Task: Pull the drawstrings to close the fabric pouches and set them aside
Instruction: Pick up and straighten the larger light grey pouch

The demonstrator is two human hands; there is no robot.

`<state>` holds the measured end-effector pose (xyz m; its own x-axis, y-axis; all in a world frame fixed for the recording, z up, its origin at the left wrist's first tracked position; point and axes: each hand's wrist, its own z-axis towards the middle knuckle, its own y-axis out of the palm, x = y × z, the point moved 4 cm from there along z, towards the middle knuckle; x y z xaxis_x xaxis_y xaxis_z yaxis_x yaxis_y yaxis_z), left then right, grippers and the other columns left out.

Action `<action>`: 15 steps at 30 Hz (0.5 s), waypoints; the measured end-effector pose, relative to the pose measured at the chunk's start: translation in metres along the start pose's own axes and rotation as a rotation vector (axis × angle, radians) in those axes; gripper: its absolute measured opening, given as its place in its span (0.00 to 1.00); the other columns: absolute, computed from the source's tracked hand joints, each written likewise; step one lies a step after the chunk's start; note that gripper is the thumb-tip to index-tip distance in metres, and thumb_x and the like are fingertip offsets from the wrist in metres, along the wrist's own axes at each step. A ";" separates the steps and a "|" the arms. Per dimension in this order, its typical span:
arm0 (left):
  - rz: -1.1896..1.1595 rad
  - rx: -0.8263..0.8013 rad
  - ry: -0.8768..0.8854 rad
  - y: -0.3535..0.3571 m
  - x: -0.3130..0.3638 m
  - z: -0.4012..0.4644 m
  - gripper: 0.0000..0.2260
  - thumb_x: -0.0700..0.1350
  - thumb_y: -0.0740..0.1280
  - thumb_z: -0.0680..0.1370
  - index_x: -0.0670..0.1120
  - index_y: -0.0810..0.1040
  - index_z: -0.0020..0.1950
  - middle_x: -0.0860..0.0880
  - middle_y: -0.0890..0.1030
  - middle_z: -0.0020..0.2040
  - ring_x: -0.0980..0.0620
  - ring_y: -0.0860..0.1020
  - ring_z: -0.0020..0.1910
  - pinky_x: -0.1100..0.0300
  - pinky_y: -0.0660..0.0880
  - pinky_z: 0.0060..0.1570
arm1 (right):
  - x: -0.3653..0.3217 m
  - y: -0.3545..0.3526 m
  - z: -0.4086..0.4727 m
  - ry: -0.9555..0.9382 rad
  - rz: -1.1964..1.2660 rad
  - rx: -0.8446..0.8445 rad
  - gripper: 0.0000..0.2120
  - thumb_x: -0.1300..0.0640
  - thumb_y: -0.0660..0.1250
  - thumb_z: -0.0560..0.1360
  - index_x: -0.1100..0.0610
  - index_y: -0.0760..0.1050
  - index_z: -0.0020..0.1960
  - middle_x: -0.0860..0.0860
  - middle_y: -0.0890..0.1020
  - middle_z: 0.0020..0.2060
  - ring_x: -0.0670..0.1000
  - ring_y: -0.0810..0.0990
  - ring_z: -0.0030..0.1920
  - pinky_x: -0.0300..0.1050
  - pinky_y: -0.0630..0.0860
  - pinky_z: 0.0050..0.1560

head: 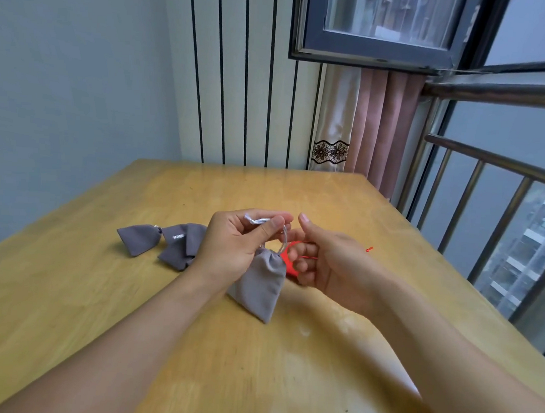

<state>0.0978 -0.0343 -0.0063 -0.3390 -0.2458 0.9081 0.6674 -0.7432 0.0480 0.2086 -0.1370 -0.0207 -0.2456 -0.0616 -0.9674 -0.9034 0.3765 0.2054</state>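
Wooden table (190, 345); left hand (229, 251) pinching drawstring (257, 220), right hand (328, 268) half-curled over hidden red pouch (288, 265).

Two grey pouches (162, 242) block the table's (329, 204) left-centre — far half and near edge lie open.

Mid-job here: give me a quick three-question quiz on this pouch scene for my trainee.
1. True or false: the left hand pinches the drawstring of the hanging grey pouch.
2. How many grey pouches lie on the table to the left?
3. What colour is the pouch behind the right hand? A red, B blue, C green.

Key: 1 true; 2 two; 3 A.
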 end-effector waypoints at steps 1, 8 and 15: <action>0.019 -0.020 0.019 0.002 0.000 -0.001 0.10 0.45 0.69 0.73 0.42 0.84 0.50 0.50 0.85 0.38 0.57 0.82 0.41 0.68 0.75 0.43 | 0.002 -0.001 0.001 0.022 0.028 0.010 0.19 0.41 0.65 0.77 0.57 0.78 0.50 0.53 0.78 0.33 0.48 0.72 0.30 0.41 0.66 0.34; 0.075 -0.178 0.081 0.019 0.001 -0.009 0.06 0.36 0.70 0.75 0.41 0.85 0.48 0.45 0.86 0.44 0.53 0.84 0.44 0.66 0.77 0.45 | 0.007 -0.008 0.001 0.133 0.122 0.010 0.10 0.47 0.71 0.73 0.54 0.78 0.45 0.49 0.72 0.32 0.46 0.67 0.30 0.39 0.60 0.32; 0.300 -0.247 0.151 0.018 -0.009 -0.011 0.04 0.35 0.71 0.75 0.39 0.86 0.47 0.48 0.87 0.44 0.55 0.84 0.48 0.65 0.77 0.51 | 0.007 -0.015 0.004 0.079 -0.005 -0.004 0.07 0.54 0.72 0.74 0.58 0.79 0.45 0.50 0.71 0.33 0.46 0.66 0.32 0.37 0.61 0.30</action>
<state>0.1053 -0.0519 -0.0181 -0.2592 -0.5494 0.7943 0.5788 -0.7467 -0.3276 0.2217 -0.1393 -0.0312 -0.2682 -0.1362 -0.9537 -0.9061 0.3720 0.2017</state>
